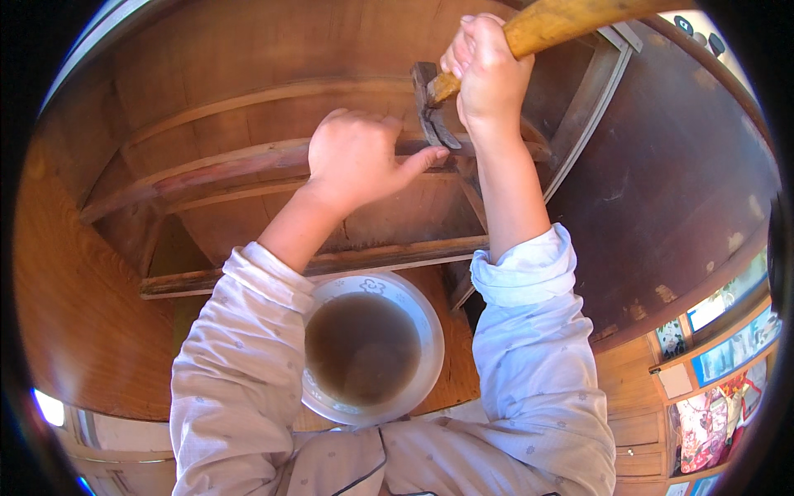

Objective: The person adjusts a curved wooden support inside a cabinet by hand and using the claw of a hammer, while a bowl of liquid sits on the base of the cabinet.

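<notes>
My right hand (495,74) is wrapped round the wooden handle of a claw hammer (571,23), close to its head. The dark metal head (426,107) hangs at a wooden rail (240,168), its curved claw beside my left thumb. Whether the claw touches the rail I cannot tell. My left hand (354,157) is closed over that rail, thumb stretched along it toward the claw; its other fingers are mostly hidden behind the hand. The rail crosses the inside of a brown wooden frame.
A lower wooden bar (198,283) runs across in front. Below it, between my forearms, sits a white patterned basin (432,331) holding murky brown liquid. A dark wooden panel (670,182) rises at the right. Wooden cabinets (637,397) stand at the lower right.
</notes>
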The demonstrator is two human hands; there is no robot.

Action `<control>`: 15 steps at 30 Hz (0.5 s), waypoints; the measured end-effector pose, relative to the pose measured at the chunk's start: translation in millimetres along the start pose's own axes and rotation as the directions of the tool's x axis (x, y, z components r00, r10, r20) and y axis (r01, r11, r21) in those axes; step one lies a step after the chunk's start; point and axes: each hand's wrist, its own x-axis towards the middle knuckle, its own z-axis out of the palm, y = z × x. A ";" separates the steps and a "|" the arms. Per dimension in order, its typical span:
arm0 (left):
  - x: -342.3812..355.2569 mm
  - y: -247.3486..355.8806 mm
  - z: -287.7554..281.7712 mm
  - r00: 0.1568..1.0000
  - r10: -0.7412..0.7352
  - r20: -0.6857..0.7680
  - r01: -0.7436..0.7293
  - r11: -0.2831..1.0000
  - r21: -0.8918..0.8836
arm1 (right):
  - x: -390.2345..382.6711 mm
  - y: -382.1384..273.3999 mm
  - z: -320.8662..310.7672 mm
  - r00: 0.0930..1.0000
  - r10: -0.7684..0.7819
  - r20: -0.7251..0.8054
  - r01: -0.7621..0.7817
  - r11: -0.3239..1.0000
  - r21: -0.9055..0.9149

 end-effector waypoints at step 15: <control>2.9 2.3 -4.1 0.993 -0.051 0.110 0.050 0.999 0.013 | 1.9 -10.5 -0.1 0.998 0.068 0.008 -0.067 0.997 -0.026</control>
